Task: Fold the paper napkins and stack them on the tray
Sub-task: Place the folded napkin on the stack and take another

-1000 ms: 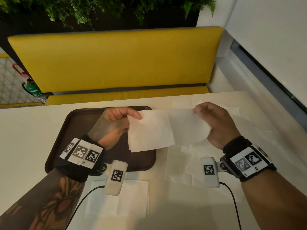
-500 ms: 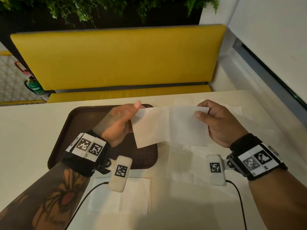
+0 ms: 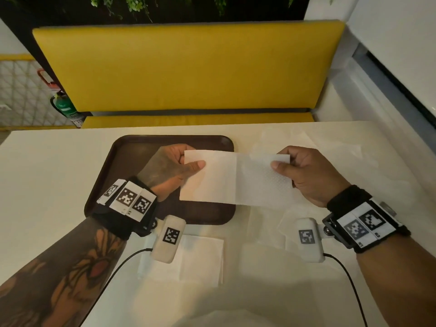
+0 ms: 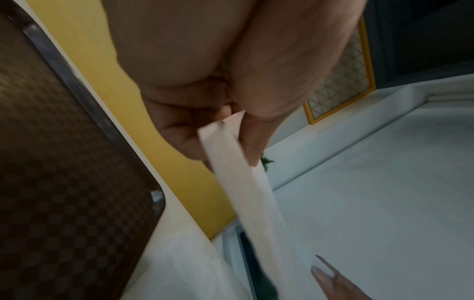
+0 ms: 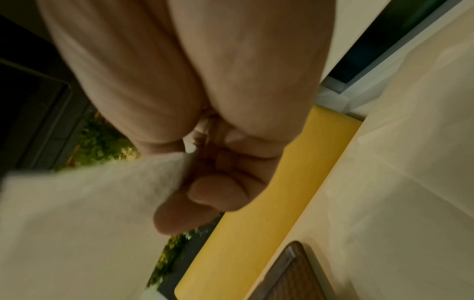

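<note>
Napkin now pulled taut, both hands' grip pinching its ends — cream table, yellow bench behind

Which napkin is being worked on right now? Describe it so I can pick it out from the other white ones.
Start at the brown tray on the pale table. Above the tray's right edge a white napkin is stretched in the air, pinched by the left hand and right hand. It alone is lifted and held; another napkin lies flat on the table nearer the person.
</note>
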Tool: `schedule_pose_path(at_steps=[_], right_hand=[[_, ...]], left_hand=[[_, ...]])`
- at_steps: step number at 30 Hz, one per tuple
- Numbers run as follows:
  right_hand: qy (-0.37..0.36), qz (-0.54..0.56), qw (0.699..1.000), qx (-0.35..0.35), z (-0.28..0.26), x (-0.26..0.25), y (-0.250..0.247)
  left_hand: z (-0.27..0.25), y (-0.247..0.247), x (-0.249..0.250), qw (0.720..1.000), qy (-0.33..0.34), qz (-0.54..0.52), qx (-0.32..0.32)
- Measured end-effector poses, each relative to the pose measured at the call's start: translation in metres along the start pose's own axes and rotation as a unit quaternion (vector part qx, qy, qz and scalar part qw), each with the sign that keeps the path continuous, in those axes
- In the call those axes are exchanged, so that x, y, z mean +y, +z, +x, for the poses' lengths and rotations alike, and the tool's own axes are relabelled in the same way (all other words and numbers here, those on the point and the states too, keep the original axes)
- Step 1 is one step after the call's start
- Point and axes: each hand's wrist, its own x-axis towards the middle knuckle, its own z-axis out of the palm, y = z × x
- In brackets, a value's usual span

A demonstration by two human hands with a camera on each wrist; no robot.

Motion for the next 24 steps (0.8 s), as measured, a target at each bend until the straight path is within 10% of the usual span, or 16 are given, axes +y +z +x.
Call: schedule_pose_path(at_steps=[13, 24], right_hand=[[0.067, -0.193, 0.958, -0.203, -0.016, 0.046, 0.136], [0.123, -0.31, 0.931, -0.149, -0.026, 0.087, 0.174]], left_hand=[[-0.09, -0.021, -0.118, 0.974, -0.174, 0.148, -0.001], [-0.107, 0.01, -0.153, 0.96, -0.222, 0.16, 0.051]])
